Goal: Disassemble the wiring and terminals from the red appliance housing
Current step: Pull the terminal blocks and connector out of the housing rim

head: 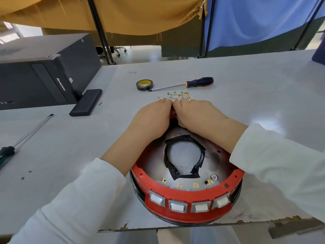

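"Lenovo" lettering readable on black computer case (44,74) at table's left. Yellow label inside tape roll (144,84), print too small to read. Red appliance housing (186,196) sits at near table edge, four white rocker switches facing person, brass terminals just inside rim. Left hand (151,117) and right hand (197,114) meet knuckle to knuckle at housing's far rim, fingers curled (what they pinch is hidden). Loose wires with terminals (177,96) lie just beyond fingertips. Second screwdriver (21,140) cut off at left edge.

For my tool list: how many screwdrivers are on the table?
2. The orange-and-black screwdriver lies beyond the hands, beside the tape roll. The dark-handled screwdriver lies at the left edge, partly out of view. Others may be hidden.
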`<state>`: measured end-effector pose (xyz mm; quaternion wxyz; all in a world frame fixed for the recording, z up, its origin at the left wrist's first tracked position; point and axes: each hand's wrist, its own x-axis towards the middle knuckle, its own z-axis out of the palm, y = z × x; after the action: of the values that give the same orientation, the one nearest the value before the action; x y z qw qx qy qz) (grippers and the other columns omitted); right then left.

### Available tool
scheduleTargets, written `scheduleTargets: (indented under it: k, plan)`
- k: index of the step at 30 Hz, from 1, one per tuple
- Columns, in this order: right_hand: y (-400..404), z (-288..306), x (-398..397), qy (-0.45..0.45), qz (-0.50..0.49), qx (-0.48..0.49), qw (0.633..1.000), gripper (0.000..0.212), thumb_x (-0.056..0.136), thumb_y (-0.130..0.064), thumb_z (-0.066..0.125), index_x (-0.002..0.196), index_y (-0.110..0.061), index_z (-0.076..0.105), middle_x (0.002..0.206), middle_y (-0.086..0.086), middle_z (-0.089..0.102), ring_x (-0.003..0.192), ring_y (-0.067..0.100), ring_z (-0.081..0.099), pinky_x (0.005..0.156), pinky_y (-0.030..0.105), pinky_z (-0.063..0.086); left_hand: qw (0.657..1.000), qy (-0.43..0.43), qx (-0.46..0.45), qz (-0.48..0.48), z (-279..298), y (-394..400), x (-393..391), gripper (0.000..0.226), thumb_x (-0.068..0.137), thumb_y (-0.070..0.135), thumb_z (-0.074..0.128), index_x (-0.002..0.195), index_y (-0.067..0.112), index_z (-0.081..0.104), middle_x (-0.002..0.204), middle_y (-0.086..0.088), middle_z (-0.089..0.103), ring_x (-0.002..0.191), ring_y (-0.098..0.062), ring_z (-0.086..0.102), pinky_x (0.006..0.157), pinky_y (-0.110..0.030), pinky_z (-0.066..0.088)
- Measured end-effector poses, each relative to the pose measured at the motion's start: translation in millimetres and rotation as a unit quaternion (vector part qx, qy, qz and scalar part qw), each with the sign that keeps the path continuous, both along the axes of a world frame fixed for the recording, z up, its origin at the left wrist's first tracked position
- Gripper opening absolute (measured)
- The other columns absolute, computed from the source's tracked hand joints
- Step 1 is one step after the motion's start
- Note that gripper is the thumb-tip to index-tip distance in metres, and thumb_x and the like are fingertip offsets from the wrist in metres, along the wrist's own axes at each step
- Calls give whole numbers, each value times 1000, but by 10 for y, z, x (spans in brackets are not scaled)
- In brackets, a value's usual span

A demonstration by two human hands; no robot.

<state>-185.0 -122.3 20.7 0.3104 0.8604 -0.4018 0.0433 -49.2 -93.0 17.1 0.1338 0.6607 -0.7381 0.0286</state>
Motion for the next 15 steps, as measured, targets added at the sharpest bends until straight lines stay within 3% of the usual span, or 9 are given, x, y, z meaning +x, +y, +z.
scheduleTargets:
  k: [3,5,8,11,15]
  plan:
    - [-71,-119,-9,-22,27,47,998,20,94,-23,48,108,-11,54,95,5,62,74,24,65,51,32,30,1000,15,-1,4,-3,-12,6,18,94,12,40,106,13,54,115,-8,60,104,-28,55,80,-36,42]
    - [-88,-107,-29,-34,36,4,999,21,95,-25,47,109,-11,53,95,5,62,75,24,65,51,32,31,1000,21,-6,6,-6,-13,5,19,94,13,40,106,14,55,113,-9,62,102,-28,56,77,-34,41]
    - [-124,-152,-31,-26,56,70,996,22,100,-20,32,116,-7,41,108,11,56,84,31,61,52,35,26,1000,17,-20,11,-9,-9,13,19,94,13,40,105,15,55,108,-9,65,97,-29,57,67,-29,32]
    - [-141,-147,-48,-19,71,64,995,23,102,-21,28,117,-7,38,112,11,55,88,31,61,54,36,26,999,21,-26,13,-10,-8,19,20,93,13,41,106,16,56,104,-11,65,93,-31,57,65,-29,30]
    - [-132,-122,-95,-44,78,87,992,27,101,-29,29,117,-9,39,116,9,56,92,30,60,56,35,26,999,30,-20,9,-32,-33,29,20,95,17,42,110,18,56,106,-11,65,96,-30,58,71,-33,40]
